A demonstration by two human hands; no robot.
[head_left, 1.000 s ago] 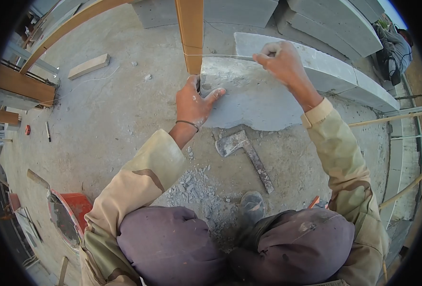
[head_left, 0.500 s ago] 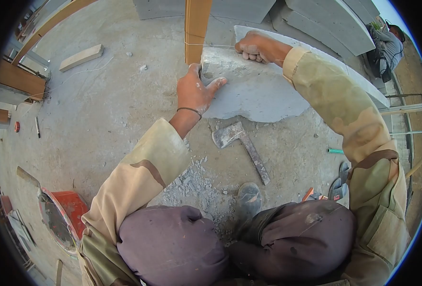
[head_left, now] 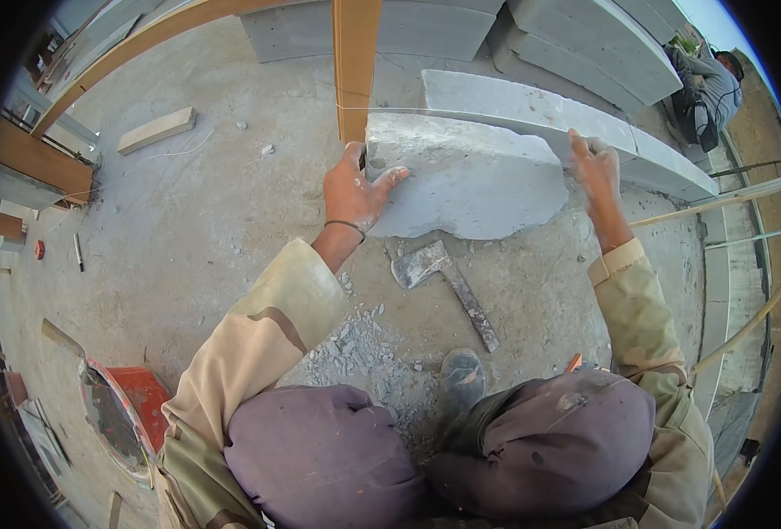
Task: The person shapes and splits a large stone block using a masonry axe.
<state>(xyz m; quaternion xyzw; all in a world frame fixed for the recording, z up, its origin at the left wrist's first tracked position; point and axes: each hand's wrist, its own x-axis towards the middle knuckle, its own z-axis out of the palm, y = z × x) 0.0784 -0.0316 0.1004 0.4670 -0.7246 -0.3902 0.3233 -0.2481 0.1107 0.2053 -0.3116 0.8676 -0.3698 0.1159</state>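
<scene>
A rough-edged pale grey block (head_left: 470, 176) leans with its broken lower edge toward me. My left hand (head_left: 355, 189) is closed on its left end, thumb on the face and fingers around the edge beside the wooden post (head_left: 355, 70). Just off the block's right end is my right hand (head_left: 596, 167), its index finger extended and the others partly curled, with nothing visible in it. A thin white string (head_left: 399, 108) runs from the post along the top of the block. Below the block, a hatchet (head_left: 448, 286) lies on the floor.
Behind stands a row of laid blocks (head_left: 531, 110), with stacked blocks (head_left: 584, 53) farther back. Rubble (head_left: 355, 353) lies before my knees. A red bucket (head_left: 139, 397) is at left, and a loose block piece (head_left: 156, 130) farther off. Another person (head_left: 708, 93) crouches at far right.
My right hand has let go of the string near the block's top and moved right and down to the block's right end. My left hand stays on the left end.
</scene>
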